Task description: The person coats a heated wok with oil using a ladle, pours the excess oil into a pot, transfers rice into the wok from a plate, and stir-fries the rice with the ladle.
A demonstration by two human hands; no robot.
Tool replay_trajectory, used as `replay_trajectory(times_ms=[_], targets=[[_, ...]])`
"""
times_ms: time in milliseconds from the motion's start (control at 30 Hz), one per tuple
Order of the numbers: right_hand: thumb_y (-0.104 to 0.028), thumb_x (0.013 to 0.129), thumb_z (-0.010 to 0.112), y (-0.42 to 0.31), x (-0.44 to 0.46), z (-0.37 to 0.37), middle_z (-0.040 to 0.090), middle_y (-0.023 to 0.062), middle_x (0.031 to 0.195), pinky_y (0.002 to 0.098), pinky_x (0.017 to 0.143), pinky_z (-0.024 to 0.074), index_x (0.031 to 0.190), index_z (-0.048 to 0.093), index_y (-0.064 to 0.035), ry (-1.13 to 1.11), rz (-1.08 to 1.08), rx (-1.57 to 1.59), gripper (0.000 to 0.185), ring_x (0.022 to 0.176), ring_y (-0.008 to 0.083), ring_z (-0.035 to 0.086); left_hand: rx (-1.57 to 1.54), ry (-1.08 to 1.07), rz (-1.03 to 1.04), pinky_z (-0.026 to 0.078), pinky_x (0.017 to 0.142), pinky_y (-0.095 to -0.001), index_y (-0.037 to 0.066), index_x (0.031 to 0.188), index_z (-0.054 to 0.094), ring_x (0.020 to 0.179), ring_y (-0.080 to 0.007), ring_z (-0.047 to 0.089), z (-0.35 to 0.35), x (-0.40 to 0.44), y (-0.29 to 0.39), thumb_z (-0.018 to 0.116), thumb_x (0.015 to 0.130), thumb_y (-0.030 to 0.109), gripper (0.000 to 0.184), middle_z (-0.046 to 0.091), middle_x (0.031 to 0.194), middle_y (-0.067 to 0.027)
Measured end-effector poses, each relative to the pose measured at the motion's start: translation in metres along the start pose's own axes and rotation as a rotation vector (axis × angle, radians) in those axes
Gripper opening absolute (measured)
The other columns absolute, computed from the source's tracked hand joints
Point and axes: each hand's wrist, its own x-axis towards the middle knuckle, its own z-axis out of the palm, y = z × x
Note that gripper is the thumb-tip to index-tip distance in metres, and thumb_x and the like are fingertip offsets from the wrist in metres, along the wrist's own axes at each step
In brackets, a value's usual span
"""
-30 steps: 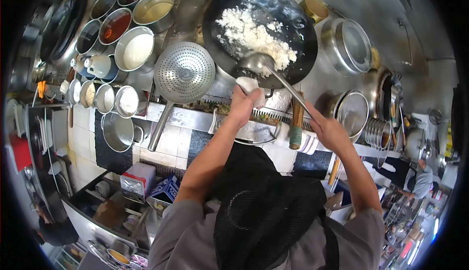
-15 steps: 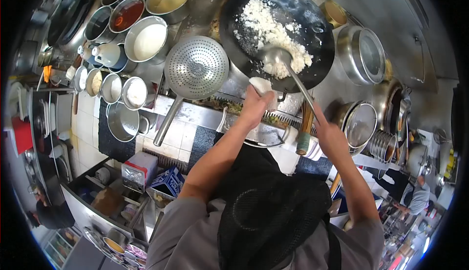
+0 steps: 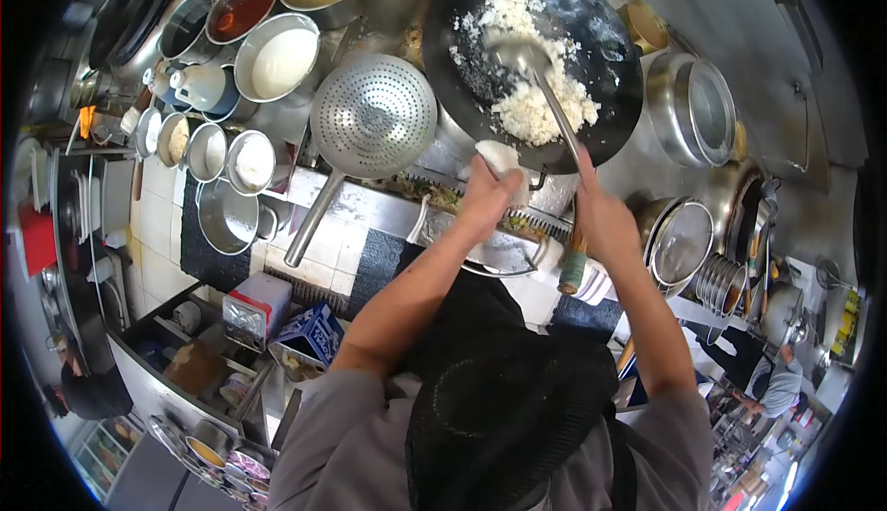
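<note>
Ahead of the right hand [image 3: 606, 225], clamped round the ladle [image 3: 528, 60], seemingly soft, loose rice [image 3: 528, 119] lies in the wok [image 3: 615, 93], judged stiff and heavy, best held at its near edge through the cloth [image 3: 500, 154] gripped by the left hand [image 3: 488, 200], contact with the wok indeterminable

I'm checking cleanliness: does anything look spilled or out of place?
Yes: what look like food scraps lie along the slotted strip in front of the wok, outside it, so they seem spilled.

Left hand [image 3: 487, 200] and right hand [image 3: 606, 220] both clenched
</note>
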Motion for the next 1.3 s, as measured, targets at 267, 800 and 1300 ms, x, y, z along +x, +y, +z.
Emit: replay_trajectory(times_ms=[267, 800, 1300], targets=[[-0.029, 0.1, 0.041, 0.034, -0.06, -0.009, 0.065, 0.0275, 0.077, 0.0557, 0.069, 0.0508, 0.153, 0.009, -0.0323, -0.16, 0.107, -0.131, 0.063, 0.073, 0.0461, 0.065, 0.037, 0.01, -0.056, 0.047, 0.087, -0.0348, -0.006, 0.117, 0.043, 0.1, -0.0227, 0.056, -0.003, 0.004, -0.004, 0.066, 0.083, 0.014, 0.045, 0.055, 0.111, -0.0176], [-0.023, 0.096, 0.049, 0.06, -0.039, 0.006, 0.064, 0.0222, 0.067, 0.0542, 0.06, 0.0513, 0.153, 0.018, -0.0281, -0.023, 0.044, -0.099, 0.065, 0.065, 0.0416, 0.065, 0.033, -0.032, -0.062, 0.048, 0.089, -0.034, -0.003, 0.121, 0.042, 0.101, -0.0207, 0.057, -0.003, 0.004, -0.002, 0.066, 0.086, 0.011, 0.045, 0.056, 0.114, -0.0142], [-0.012, 0.089, 0.061, 0.093, -0.058, -0.072, 0.066, 0.0244, 0.088, 0.05, 0.07, 0.0507, 0.135, 0.055, -0.0256, 0.06, 0.003, -0.089, 0.049, 0.076, 0.0421, 0.064, -0.009, -0.047, -0.122, 0.05, 0.086, -0.0345, -0.001, 0.126, 0.042, 0.101, -0.0201, 0.059, 0.001, 0.003, 0.006, 0.059, 0.088, 0.003, 0.042, 0.056, 0.115, -0.0113]])
